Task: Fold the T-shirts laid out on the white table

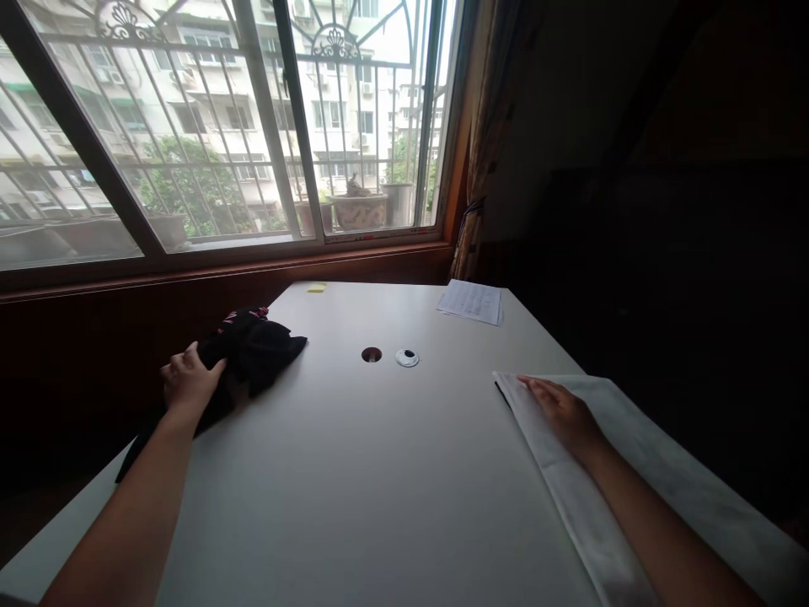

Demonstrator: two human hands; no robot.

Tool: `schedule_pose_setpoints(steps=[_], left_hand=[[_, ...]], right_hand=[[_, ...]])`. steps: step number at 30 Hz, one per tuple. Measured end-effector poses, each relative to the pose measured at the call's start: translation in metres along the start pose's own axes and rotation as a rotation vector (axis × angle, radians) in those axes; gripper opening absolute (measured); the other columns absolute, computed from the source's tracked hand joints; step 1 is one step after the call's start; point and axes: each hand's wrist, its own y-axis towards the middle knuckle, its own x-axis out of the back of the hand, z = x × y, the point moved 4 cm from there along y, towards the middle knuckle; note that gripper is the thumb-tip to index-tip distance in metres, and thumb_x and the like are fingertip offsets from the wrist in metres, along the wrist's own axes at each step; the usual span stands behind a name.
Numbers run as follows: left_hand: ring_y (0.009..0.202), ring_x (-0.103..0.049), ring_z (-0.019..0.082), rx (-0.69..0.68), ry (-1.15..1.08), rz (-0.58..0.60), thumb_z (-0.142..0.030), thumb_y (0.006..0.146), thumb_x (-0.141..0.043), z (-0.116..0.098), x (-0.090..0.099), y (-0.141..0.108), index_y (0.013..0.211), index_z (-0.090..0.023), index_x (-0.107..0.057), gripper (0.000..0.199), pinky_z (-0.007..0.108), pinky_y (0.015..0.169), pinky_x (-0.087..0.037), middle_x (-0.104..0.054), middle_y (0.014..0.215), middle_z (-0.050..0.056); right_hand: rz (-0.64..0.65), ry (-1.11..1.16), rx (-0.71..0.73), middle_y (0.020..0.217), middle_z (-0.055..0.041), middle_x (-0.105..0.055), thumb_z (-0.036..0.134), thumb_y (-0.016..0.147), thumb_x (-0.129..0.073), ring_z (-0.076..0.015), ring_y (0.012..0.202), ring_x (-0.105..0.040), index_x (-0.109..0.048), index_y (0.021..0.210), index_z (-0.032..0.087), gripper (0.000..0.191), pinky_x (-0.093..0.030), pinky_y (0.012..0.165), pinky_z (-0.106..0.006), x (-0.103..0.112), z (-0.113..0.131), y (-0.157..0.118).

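A crumpled black cloth (265, 350) with a pink-and-white patterned patch lies at the left edge of the white table (354, 472). My left hand (193, 379) is closed round its left part, thumb towards the right. On the right side a folded white cloth (569, 497) lies flat, with a short dark strip at its far left corner. My right hand (562, 413) rests on this cloth with its fingers stretched out towards the far left, palm down. The undersides of both hands are hidden.
Mid-table are a round hole (372, 355) and a white round cover (408, 358). Printed papers (471, 302) lie at the far right edge, a yellow note (317, 287) at the far left. Behind stand a barred window (284, 126) and a curtain (484, 152).
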Motion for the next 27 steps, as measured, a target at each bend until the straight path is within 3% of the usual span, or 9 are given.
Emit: schedule_pose_setpoints(steps=[3, 5, 9, 16, 21, 23, 27], left_hand=[[0.115, -0.058, 0.042, 0.097, -0.01, 0.181, -0.053, 0.089, -0.055, 0.029, -0.018, -0.004, 0.14, -0.011, -0.048, 0.066, 0.05, 0.089, -0.049, -0.054, 0.132, 0.023], [0.107, -0.062, 0.039, 0.109, -0.034, 0.193, -0.05, 0.09, -0.053, 0.035, -0.026, -0.009, 0.132, -0.014, -0.054, 0.055, 0.047, 0.086, -0.05, -0.057, 0.127, 0.02], [0.105, -0.062, 0.037, 0.073, -0.111, 0.118, -0.046, 0.093, -0.048, 0.038, -0.032, -0.014, 0.121, -0.017, -0.059, 0.042, 0.047, 0.087, -0.051, -0.06, 0.116, 0.015], [0.112, -0.059, 0.033, 0.073, -0.252, -0.124, -0.031, 0.091, -0.048, 0.042, -0.018, -0.022, 0.113, -0.016, -0.054, 0.028, 0.05, 0.103, -0.047, -0.059, 0.11, 0.01], [0.123, -0.054, 0.029, -0.03, -0.328, -0.228, -0.037, 0.095, -0.046, 0.016, 0.001, -0.033, 0.118, -0.024, -0.047, 0.026, 0.048, 0.109, -0.044, -0.056, 0.122, 0.003], [0.121, -0.055, 0.028, -0.116, -0.378, -0.235, -0.042, 0.094, -0.048, -0.006, 0.011, -0.041, 0.119, -0.026, -0.047, 0.029, 0.047, 0.107, -0.046, -0.056, 0.125, 0.001], [0.123, -0.056, 0.034, -0.394, -0.46, -0.146, -0.037, 0.09, -0.05, -0.065, 0.023, -0.069, 0.114, -0.02, -0.053, 0.029, 0.049, 0.108, -0.045, -0.059, 0.127, 0.01]], right_hand=[[0.021, -0.019, 0.018, 0.123, -0.0055, -0.074, 0.051, 0.094, -0.045, -0.0274, 0.12, -0.065, -0.075, 0.115, 0.027, 0.044, -0.046, 0.11, -0.044, -0.002, -0.003, 0.0], [0.033, -0.034, 0.02, 0.123, -0.0055, -0.074, 0.052, 0.094, -0.045, -0.028, 0.12, -0.064, -0.075, 0.115, 0.026, 0.045, -0.046, 0.11, -0.046, -0.004, -0.005, 0.0], [0.045, -0.035, 0.017, 0.123, -0.0059, -0.074, 0.053, 0.095, -0.044, -0.0277, 0.121, -0.064, -0.075, 0.114, 0.026, 0.045, -0.046, 0.109, -0.046, -0.005, -0.009, 0.0], [0.049, -0.026, 0.006, 0.122, -0.0055, -0.074, 0.052, 0.095, -0.044, -0.028, 0.12, -0.064, -0.076, 0.11, 0.027, 0.043, -0.046, 0.109, -0.047, -0.005, -0.01, 0.0], [0.062, -0.036, 0.004, 0.122, -0.0046, -0.073, 0.052, 0.096, -0.043, -0.0274, 0.122, -0.062, -0.076, 0.11, 0.028, 0.043, -0.044, 0.111, -0.047, -0.006, -0.011, 0.0], [0.065, -0.047, 0.005, 0.122, -0.0044, -0.073, 0.051, 0.096, -0.043, -0.0273, 0.122, -0.062, -0.075, 0.11, 0.028, 0.043, -0.044, 0.112, -0.047, -0.006, -0.012, 0.001], [0.076, -0.049, 0.01, 0.122, -0.005, -0.073, 0.051, 0.096, -0.042, -0.0274, 0.122, -0.062, -0.075, 0.111, 0.027, 0.043, -0.044, 0.112, -0.047, -0.007, -0.014, 0.001]])
